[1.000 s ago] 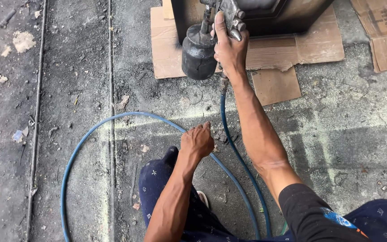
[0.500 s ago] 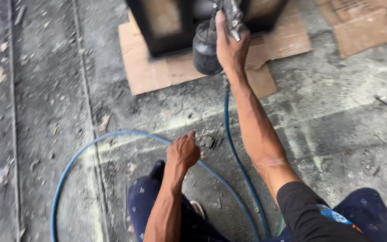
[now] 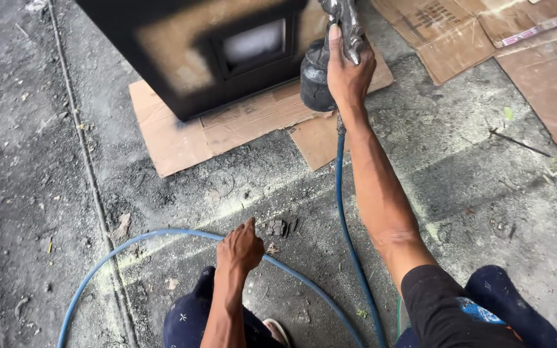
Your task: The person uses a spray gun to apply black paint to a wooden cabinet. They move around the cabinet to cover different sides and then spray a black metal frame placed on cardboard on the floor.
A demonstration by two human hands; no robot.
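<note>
Right hand (image 3: pixel 348 76) is clamped round the grip of a grey metal spray gun with a dark round paint cup (image 3: pixel 320 76), index finger laid up along the gun body. Gun's long axis runs near-to-far; nozzle end points far, out of frame at top edge, cup hangs on the left side. Gun sits at far centre, above the edge of a flat brown cardboard sheet (image 3: pixel 182 138), just right of a black box-shaped cabinet w/ a square window opening (image 3: pixel 195 58). Right arm stretched almost straight, near-right to far. A thin blue air hose (image 3: pixel 346 219) drops from the gun's base, runs nearward alongside the forearm, then loops wide to the left over grey dusty concrete floor (image 3: pixel 46 180). Left hand (image 3: pixel 240 248), loosely curled, holds nothing, wrist bent, near centre, just above the hose loop; touching or not, can't tell. More cardboard pieces (image 3: pixel 485 38) far right. Open floor left & right of the arm.
</note>
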